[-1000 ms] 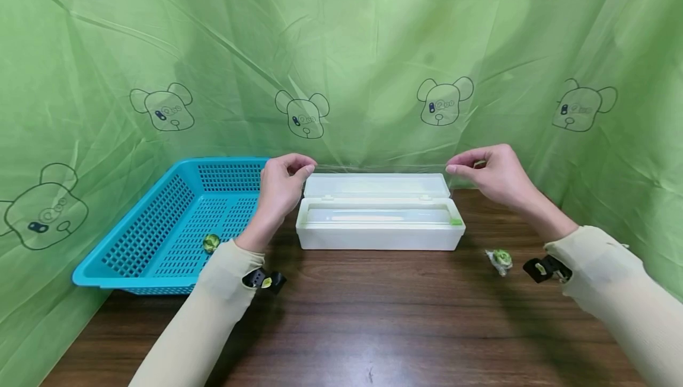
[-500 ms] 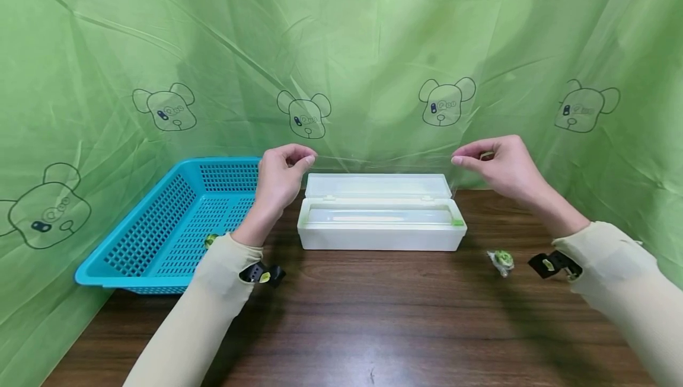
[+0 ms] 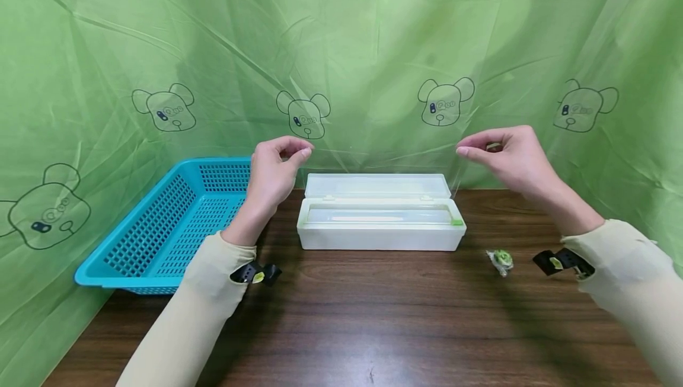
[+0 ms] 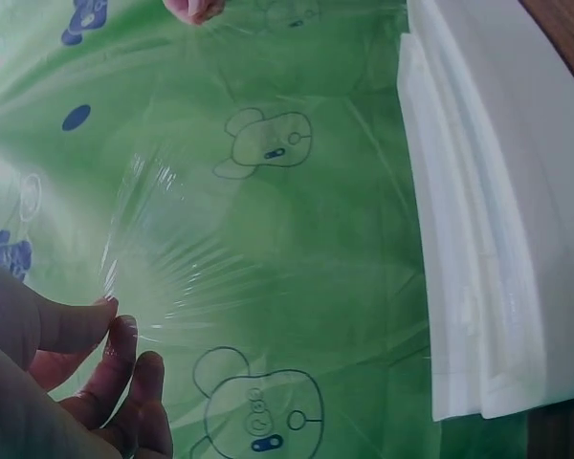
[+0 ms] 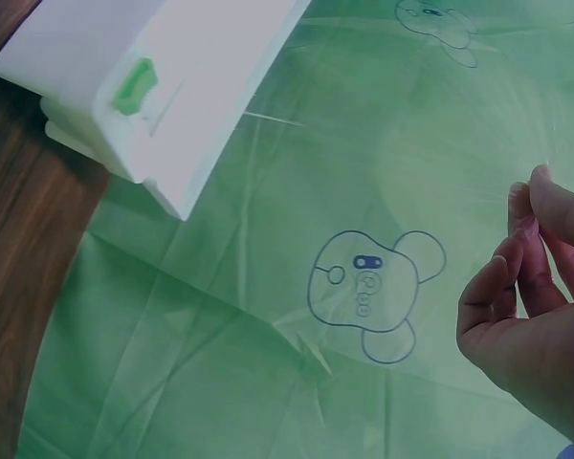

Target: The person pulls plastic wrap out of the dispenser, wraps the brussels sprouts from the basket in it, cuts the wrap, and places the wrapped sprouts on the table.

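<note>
A nearly invisible sheet of cling film (image 4: 177, 258) stretches between my two raised hands, creased where each one grips it. My left hand (image 3: 273, 173) pinches one corner between thumb and fingertips. The opposite corner is pinched by my right hand (image 3: 514, 159), at about the same height. Below and between them stands a white cling film dispenser (image 3: 381, 237), its lid (image 3: 377, 185) tipped back. A small green slider (image 3: 456, 222) sits at the dispenser's right end. From the box the film rises to my hands; its right edge shows faintly near the lid.
A blue plastic basket (image 3: 133, 282) stands at the left, partly behind my left arm. A small green vegetable wrapped in film (image 3: 501, 259) lies on the wooden table (image 3: 341, 310) at the right. A green printed curtain (image 3: 363, 49) hangs behind.
Both hands have risen, drawing the film higher above the dispenser, and moved slightly apart. The round green thing in the basket is now hidden behind my left arm.
</note>
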`<state>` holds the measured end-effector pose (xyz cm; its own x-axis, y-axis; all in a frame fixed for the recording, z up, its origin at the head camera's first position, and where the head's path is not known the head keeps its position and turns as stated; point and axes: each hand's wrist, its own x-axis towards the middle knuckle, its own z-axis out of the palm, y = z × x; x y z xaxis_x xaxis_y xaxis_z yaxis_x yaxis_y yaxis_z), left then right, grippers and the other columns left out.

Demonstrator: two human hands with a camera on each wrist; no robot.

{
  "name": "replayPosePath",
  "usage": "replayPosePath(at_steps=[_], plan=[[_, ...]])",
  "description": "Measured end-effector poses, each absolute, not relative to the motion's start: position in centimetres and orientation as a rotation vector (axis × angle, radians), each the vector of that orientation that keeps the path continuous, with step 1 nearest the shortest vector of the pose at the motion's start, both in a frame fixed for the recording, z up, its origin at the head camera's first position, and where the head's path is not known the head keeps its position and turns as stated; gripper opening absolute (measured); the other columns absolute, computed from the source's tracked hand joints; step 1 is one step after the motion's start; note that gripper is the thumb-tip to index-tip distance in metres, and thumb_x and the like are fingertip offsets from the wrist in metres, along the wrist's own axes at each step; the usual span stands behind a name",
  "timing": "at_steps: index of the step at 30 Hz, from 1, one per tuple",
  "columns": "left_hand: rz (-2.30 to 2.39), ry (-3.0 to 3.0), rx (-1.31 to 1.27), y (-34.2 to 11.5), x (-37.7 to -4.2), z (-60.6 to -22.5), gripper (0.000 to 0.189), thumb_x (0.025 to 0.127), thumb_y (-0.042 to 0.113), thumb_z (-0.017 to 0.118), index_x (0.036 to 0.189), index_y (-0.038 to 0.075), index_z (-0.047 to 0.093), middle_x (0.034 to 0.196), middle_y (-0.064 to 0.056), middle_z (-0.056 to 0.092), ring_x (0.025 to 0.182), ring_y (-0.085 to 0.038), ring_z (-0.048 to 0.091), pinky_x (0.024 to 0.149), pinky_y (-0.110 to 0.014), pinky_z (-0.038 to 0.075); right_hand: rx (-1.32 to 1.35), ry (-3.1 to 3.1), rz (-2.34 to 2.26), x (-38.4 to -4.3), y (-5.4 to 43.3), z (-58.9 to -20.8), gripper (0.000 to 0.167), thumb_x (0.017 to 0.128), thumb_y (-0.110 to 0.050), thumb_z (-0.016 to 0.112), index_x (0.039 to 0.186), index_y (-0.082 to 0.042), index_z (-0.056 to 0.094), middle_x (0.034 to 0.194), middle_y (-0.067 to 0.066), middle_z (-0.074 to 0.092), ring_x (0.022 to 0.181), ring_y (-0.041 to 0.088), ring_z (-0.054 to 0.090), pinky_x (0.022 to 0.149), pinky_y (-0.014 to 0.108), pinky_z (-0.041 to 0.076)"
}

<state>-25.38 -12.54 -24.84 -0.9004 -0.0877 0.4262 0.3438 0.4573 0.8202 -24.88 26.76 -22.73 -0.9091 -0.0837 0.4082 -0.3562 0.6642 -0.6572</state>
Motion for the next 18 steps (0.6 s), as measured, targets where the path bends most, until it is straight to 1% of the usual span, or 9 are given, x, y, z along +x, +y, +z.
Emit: replayPosePath(at_steps=[6, 11, 18], plan=[[-1.461, -2.278, -0.24, -12.7, -24.7, -24.1, 0.012, 0.102, 0.012, 0.072, 0.109, 0.006, 0.08, 0.099, -0.007, 0.07, 0.09, -0.02, 0.057, 0.079, -0.033, 0.045, 0.352, -2.501, 1.117, -24.4, 26.8, -22.0, 0.031, 0.095, -0.035, 0.082, 0.112, -0.008, 0.082, 0.096, -0.009, 0.078, 0.078, 0.013, 0.066, 0.06, 0.024, 0.049], [-1.466, -2.27, -0.259, -12.9, -24.2, -23.5, 0.014, 0.102, 0.012, 0.071, 0.11, 0.003, 0.079, 0.102, -0.008, 0.07, 0.094, -0.019, 0.056, 0.082, -0.032, 0.044, 0.35, -2.483, 1.118, -23.9, 26.9, -21.5, 0.031, 0.094, -0.035, 0.082, 0.112, -0.01, 0.083, 0.094, -0.012, 0.078, 0.076, 0.01, 0.065, 0.059, 0.023, 0.048], [-1.472, -2.261, -0.283, -13.2, -23.4, -22.8, 0.014, 0.102, 0.012, 0.071, 0.11, 0.004, 0.08, 0.105, -0.009, 0.071, 0.097, -0.018, 0.056, 0.083, -0.031, 0.044, 0.365, -2.451, 1.144, -23.3, 26.8, -20.8, 0.027, 0.094, -0.03, 0.083, 0.11, -0.009, 0.083, 0.093, -0.011, 0.078, 0.068, 0.012, 0.058, 0.054, 0.025, 0.042]])
